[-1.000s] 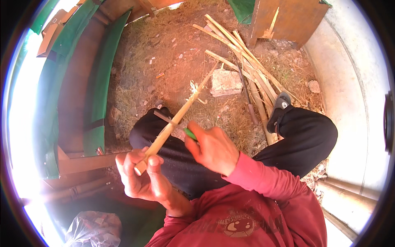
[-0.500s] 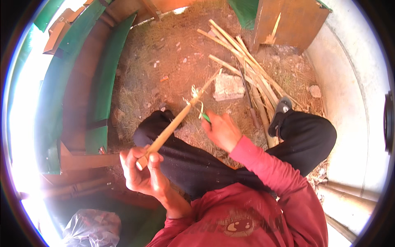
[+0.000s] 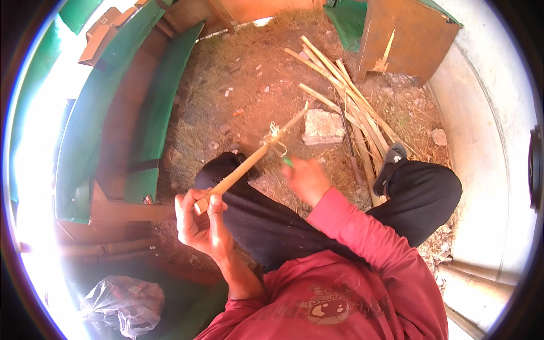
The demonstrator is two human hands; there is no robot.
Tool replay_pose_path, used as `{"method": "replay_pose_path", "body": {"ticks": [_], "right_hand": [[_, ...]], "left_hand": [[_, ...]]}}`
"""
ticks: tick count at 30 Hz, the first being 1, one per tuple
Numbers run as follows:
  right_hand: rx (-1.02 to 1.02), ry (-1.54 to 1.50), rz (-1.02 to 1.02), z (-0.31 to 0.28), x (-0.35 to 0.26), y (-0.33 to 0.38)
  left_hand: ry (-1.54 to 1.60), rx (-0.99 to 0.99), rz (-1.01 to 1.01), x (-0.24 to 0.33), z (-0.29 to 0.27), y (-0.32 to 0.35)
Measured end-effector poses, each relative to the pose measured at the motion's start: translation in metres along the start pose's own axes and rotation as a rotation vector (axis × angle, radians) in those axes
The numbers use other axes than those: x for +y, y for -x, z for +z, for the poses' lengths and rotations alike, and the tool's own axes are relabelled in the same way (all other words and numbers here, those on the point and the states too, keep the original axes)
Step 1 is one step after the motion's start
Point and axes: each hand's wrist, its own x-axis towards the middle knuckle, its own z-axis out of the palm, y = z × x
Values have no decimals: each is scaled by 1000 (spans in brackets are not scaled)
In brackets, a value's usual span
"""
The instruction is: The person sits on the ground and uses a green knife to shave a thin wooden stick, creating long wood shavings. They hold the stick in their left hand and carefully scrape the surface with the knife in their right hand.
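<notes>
While a pale stick (image 3: pixel 241 174) is held aslant with its thin end pointed between 1 and 2 o'clock, its thick near end is gripped by the left hand (image 3: pixel 205 233), which is seen toward 8 o'clock from the centre of the view; the thumb is set on the stick's 3 o'clock side, and the fingers are curled at its 9 o'clock side. A tuft of curled shavings (image 3: pixel 274 130) is borne on the stick beyond its middle, toward 12 o'clock. A green-handled knife (image 3: pixel 288 162) is clasped in the right hand (image 3: pixel 310 180), which is placed between 3 and 4 o'clock; its blade is blurred near the shavings, and whether the stick is touched by it cannot be told. Between 1 and 2 o'clock, a rough stone block (image 3: pixel 323 126) is seated on the dirt ground (image 3: pixel 238 73). Toward 2 o'clock, pale strips (image 3: pixel 368 107) are heaped crosswise, and a dark-bladed tool (image 3: pixel 348 133) is laid between them and the block. A dark shoe (image 3: pixel 391 161) is seen against the strips at 3 o'clock. Farther out, a brown panel (image 3: pixel 405 45) is stood between 1 and 2 o'clock, cardboard boxes (image 3: pixel 99 42) are placed at 10 o'clock, and a clear plastic bag (image 3: pixel 127 306) is set between 7 and 8 o'clock.
</notes>
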Motion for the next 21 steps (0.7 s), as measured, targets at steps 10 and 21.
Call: {"method": "replay_pose_path", "body": {"ticks": [10, 21], "right_hand": [[-179, -291, 107, -40, -50, 6], [-94, -70, 175, -8, -8, -1]], "left_hand": [[22, 28, 77, 1, 15, -1], [58, 108, -16, 8, 24, 4]]}}
